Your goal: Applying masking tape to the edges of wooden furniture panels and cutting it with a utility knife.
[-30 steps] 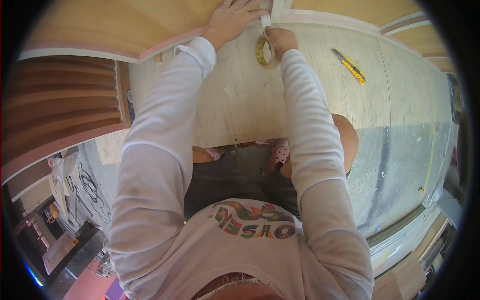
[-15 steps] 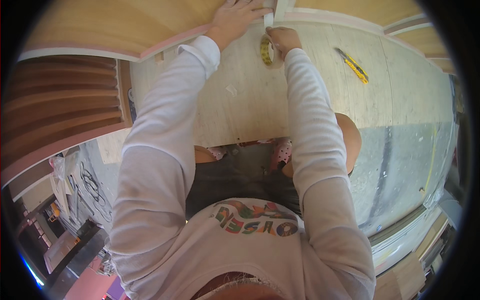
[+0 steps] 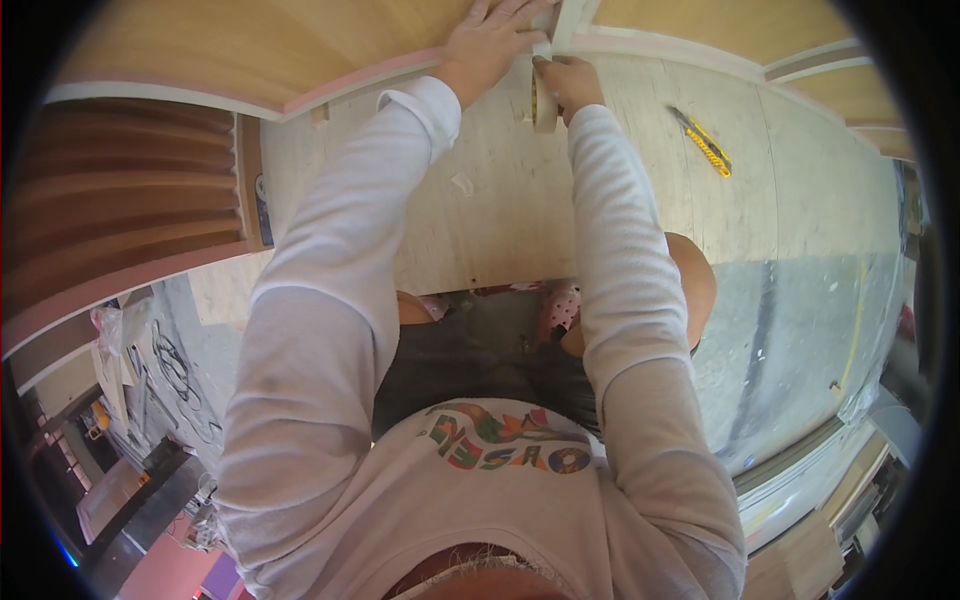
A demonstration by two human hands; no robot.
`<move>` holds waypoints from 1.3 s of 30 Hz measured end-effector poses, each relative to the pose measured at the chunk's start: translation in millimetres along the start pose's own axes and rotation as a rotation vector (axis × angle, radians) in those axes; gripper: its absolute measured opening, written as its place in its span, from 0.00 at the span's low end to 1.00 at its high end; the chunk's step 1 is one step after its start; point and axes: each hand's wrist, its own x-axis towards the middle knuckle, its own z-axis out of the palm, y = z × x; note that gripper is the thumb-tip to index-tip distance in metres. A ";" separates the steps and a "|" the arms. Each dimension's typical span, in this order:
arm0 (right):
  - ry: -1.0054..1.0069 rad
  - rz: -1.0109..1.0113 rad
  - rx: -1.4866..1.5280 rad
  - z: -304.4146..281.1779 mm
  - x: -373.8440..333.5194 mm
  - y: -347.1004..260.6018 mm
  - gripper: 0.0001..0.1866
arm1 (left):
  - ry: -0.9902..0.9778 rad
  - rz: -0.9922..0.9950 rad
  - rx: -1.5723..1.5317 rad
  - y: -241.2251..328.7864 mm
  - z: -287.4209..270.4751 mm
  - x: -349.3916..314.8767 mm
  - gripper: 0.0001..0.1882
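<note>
At the top centre, my left hand (image 3: 488,46) lies on the lower edge of an upright wooden panel (image 3: 330,45), its fingers stretched out toward a white frame post (image 3: 570,22). Just right of it, my right hand (image 3: 572,82) is closed on a roll of tape (image 3: 544,110) with a yellowish core. The roll is turned nearly edge-on. A short pale strip (image 3: 541,50) runs from the roll up to the frame beside my left fingertips. My right fingertips are partly hidden.
A yellow utility knife (image 3: 703,143) lies on the plywood board (image 3: 500,225), right of my right hand. A small pale scrap (image 3: 462,183) sits on the same board. To the left stands a brown slatted wooden panel (image 3: 130,190). Cables (image 3: 175,365) and tools lie on the floor beyond.
The tape roll has turned from showing its open ring to nearly edge-on, still in my right hand. My left hand has shifted slightly to the right and down.
</note>
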 end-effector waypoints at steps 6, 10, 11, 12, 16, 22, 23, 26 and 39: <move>0.076 -0.022 -0.136 -0.8 4.7 30.2 0.27 | 0.087 0.023 -0.003 7.7 2.9 -1.1 0.17; 0.068 -0.004 -0.149 0.4 -5.6 24.3 0.30 | 0.028 -0.003 0.041 5.9 1.4 -3.1 0.18; 0.092 -0.010 -0.125 -1.6 -4.7 28.0 0.30 | 0.032 0.004 0.032 8.2 1.8 -1.1 0.18; 0.096 -0.006 -0.127 -3.0 -4.6 31.1 0.30 | 0.034 0.012 0.035 9.7 1.1 -0.7 0.18; 0.036 -0.088 -0.385 -17.0 -2.8 27.1 0.26 | 0.024 0.035 0.165 15.2 -4.1 -2.2 0.20; -0.035 -0.062 -0.965 -137.6 73.8 6.2 0.22 | 0.095 0.000 0.349 27.5 0.2 -3.1 0.28; 0.129 -0.302 -1.015 -169.1 79.4 23.1 0.23 | 0.107 -0.019 0.351 32.3 4.0 -2.0 0.28; 0.207 -0.119 -1.062 -233.9 72.0 78.0 0.26 | -0.136 -0.319 0.082 48.3 19.0 -1.1 0.32; 0.075 0.184 -0.775 -236.7 8.3 166.4 0.21 | -0.186 -0.708 -0.625 66.3 23.2 -6.6 0.25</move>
